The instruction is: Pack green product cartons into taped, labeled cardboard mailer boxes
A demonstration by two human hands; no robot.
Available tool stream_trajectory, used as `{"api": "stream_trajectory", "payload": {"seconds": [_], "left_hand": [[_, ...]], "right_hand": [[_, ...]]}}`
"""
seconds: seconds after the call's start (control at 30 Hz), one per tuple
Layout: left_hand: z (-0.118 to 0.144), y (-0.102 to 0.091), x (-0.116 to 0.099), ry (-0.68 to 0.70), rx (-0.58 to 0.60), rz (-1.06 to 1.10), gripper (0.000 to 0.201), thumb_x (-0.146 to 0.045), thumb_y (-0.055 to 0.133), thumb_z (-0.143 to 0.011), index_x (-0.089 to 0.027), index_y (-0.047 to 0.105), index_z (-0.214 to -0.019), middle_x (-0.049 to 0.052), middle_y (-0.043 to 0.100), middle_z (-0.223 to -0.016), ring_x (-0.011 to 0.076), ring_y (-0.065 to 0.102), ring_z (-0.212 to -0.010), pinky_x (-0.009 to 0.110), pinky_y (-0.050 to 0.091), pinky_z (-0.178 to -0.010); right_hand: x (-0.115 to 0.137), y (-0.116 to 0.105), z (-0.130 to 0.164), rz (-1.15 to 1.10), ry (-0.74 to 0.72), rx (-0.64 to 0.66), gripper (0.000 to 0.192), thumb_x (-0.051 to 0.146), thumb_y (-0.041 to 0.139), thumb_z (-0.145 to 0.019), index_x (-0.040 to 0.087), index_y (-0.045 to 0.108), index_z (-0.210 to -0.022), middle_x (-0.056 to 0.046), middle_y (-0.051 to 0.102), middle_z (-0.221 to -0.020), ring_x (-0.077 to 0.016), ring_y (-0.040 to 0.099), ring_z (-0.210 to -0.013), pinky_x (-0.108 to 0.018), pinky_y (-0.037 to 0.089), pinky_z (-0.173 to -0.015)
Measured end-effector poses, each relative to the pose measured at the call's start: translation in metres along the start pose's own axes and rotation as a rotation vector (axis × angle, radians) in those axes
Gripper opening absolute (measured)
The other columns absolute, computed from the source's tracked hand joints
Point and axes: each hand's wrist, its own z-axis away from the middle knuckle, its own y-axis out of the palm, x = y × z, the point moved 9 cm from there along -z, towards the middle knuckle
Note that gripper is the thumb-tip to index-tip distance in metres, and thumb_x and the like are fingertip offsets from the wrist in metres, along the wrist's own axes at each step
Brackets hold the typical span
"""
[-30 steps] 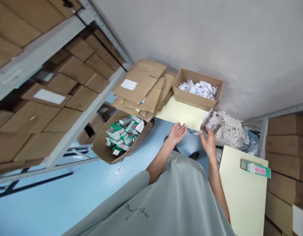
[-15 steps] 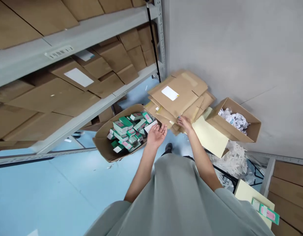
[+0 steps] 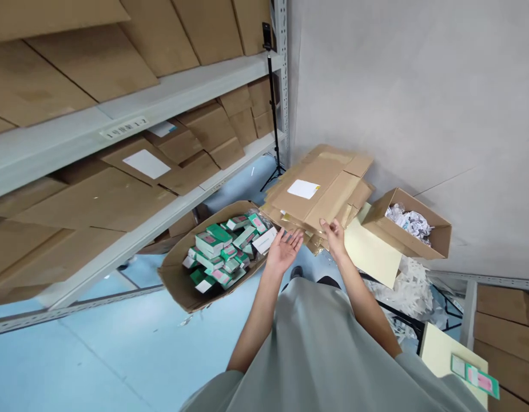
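On the far left stands a big shelf (image 3: pixel 131 129) full of brown boxes. Below it, on the blue floor, sits an open box of small green packs (image 3: pixel 223 249).

Next comes the left hand (image 3: pixel 285 250). It is open, palm up, and holds nothing. It sits just beside the right edge of the green packs, and a white pack lies closest to its fingers.

Then comes the right hand (image 3: pixel 334 236). It is open too, with its fingers reaching onto the near edge of the stack of flat cardboard (image 3: pixel 322 191). It may be touching the bottom sheets, but the view is too small to be sure.

The flat cardboard lies just past both hands, leaning up toward the wall. Its long side runs from lower left to upper right. The right hand is the nearer one to it.

Farther right, a pale yellow sheet (image 3: pixel 371 252) hangs down beside a brown box of crumpled white paper (image 3: pixel 408 223).
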Motion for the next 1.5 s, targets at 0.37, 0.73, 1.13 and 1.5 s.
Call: {"api": "stream_trajectory", "payload": {"seconds": [0.37,0.73,1.13,1.5], "left_hand": [[-0.041,0.106,0.108,-0.057,0.2,-0.304,0.034,-0.02,0.074,-0.111,-0.016,0.077,-0.145,0.006,0.091,-0.114,0.0171,0.087,-0.1,0.031,0.065,-0.115],[-0.011,0.15,0.345,-0.317,0.58,-1.123,0.051,-0.023,0.101,-0.083,-0.02,0.083,-0.131,0.01,0.089,-0.128,0.0276,0.081,-0.133,0.04,0.058,-0.129],[0.097,0.095,0.673,-0.48,1.238,-1.822,0.098,-0.067,0.111,-0.051,-0.017,0.081,-0.13,0.019,0.086,-0.133,0.0445,0.077,-0.137,0.057,0.064,-0.12],[0.162,0.007,0.897,-0.278,1.652,-1.936,0.091,-0.069,0.095,-0.076,-0.019,0.064,-0.145,0.022,0.075,-0.148,0.0387,0.074,-0.141,0.057,0.057,-0.126]], "right_hand": [[-0.031,-0.181,0.13,-0.078,-0.045,-0.273,0.067,0.083,0.091,-0.078,0.025,0.076,-0.109,-0.01,0.084,-0.106,-0.0285,0.078,-0.096,-0.044,0.065,-0.089],[-0.039,-0.484,0.457,0.233,-0.084,-1.673,0.081,0.075,0.082,-0.09,0.026,0.061,-0.152,-0.021,0.066,-0.161,-0.0359,0.067,-0.149,-0.062,0.052,-0.127],[-0.203,-0.661,0.652,-0.142,0.099,-1.826,0.091,0.076,0.087,-0.077,0.023,0.066,-0.147,-0.022,0.07,-0.159,-0.0367,0.067,-0.148,-0.061,0.049,-0.131],[-0.298,-0.648,0.79,-0.297,0.267,-2.176,0.044,0.05,0.073,-0.071,0.026,0.061,-0.106,-0.006,0.075,-0.107,-0.028,0.069,-0.107,-0.048,0.056,-0.107]]}}
